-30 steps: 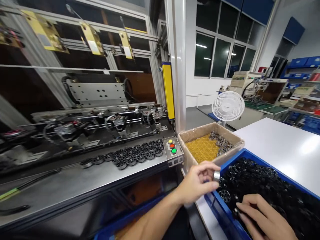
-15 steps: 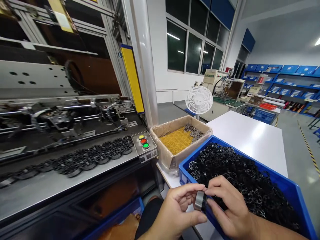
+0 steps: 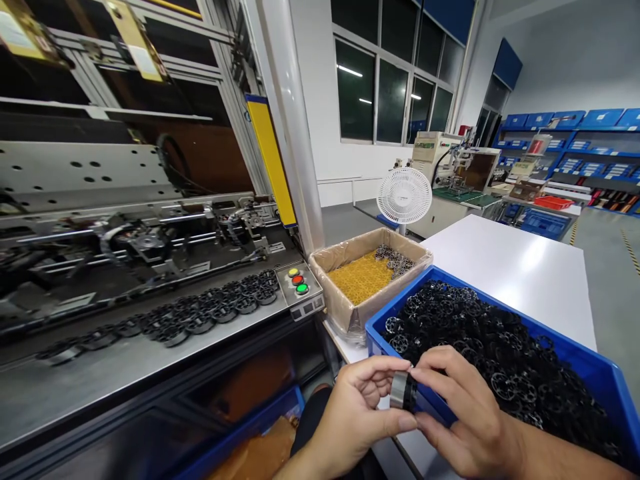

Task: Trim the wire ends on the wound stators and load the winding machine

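The left hand [image 3: 357,407] curls partly closed, its thumb and fingers gripping a shiny silver ring [image 3: 399,390]. The right hand [image 3: 465,417] pinches a black round piece [image 3: 413,392] against the ring's side. The hands meet there, just by the near edge of the blue bin [image 3: 377,343] full of black spoked wheels [image 3: 475,340].

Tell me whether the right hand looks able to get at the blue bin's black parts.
Likely yes: the black parts lie uncovered close to the right hand, though it is occupied, pinching a silver-and-black piece.
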Action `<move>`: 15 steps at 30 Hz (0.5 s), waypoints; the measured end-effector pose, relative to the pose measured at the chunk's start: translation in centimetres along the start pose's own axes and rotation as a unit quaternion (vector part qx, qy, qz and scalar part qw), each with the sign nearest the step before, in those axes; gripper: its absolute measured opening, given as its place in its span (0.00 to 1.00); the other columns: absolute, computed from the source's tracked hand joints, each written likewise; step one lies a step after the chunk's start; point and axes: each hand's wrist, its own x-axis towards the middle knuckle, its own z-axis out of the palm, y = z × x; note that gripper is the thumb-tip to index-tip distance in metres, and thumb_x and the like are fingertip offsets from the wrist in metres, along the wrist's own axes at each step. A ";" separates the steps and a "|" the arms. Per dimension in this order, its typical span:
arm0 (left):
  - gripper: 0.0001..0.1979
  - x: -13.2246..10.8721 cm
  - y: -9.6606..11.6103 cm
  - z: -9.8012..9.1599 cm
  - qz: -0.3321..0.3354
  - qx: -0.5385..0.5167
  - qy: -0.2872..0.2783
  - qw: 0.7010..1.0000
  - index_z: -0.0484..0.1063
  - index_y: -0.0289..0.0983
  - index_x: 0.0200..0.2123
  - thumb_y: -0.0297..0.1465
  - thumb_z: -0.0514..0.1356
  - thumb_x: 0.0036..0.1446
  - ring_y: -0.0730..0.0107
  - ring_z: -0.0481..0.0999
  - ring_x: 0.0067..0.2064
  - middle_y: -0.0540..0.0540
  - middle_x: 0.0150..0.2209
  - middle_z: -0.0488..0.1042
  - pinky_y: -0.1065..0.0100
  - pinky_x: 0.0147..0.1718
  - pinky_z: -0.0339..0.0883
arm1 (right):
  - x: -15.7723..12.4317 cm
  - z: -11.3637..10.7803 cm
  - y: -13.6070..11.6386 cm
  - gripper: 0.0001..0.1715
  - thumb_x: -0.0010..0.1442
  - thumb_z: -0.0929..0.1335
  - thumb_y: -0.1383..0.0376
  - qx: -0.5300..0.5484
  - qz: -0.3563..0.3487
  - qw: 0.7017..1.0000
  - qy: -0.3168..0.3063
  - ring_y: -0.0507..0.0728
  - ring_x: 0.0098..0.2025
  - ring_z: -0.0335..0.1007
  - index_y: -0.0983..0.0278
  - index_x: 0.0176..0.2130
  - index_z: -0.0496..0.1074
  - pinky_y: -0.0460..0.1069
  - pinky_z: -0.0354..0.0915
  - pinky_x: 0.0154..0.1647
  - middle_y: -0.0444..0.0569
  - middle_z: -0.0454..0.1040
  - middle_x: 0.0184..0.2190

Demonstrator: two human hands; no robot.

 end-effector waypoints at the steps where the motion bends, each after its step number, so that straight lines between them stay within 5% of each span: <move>1: 0.28 0.0 0.0 0.0 0.003 0.001 0.002 1.000 0.81 0.36 0.38 0.31 0.81 0.29 0.71 0.81 0.35 0.46 0.33 0.84 0.72 0.38 0.74 | 0.0 0.0 0.0 0.21 0.58 0.67 0.74 0.003 0.002 1.000 0.000 0.60 0.42 0.75 0.72 0.52 0.70 0.53 0.77 0.42 0.58 0.76 0.40; 7: 0.28 0.2 -0.2 0.0 0.010 0.002 0.005 1.000 0.81 0.36 0.38 0.31 0.81 0.29 0.69 0.81 0.35 0.46 0.32 0.84 0.70 0.39 0.74 | 0.3 -0.1 0.2 0.23 0.59 0.66 0.76 -0.009 -0.012 1.000 -0.002 0.59 0.41 0.76 0.70 0.55 0.69 0.53 0.77 0.40 0.56 0.76 0.39; 15: 0.32 -0.1 -0.7 -0.3 -0.011 0.023 -0.010 1.000 0.81 0.35 0.42 0.33 0.81 0.29 0.60 0.84 0.38 0.42 0.34 0.84 0.65 0.41 0.77 | -0.1 0.4 0.3 0.12 0.66 0.67 0.71 -0.033 -0.032 0.999 -0.009 0.58 0.39 0.74 0.71 0.50 0.72 0.54 0.77 0.39 0.57 0.76 0.36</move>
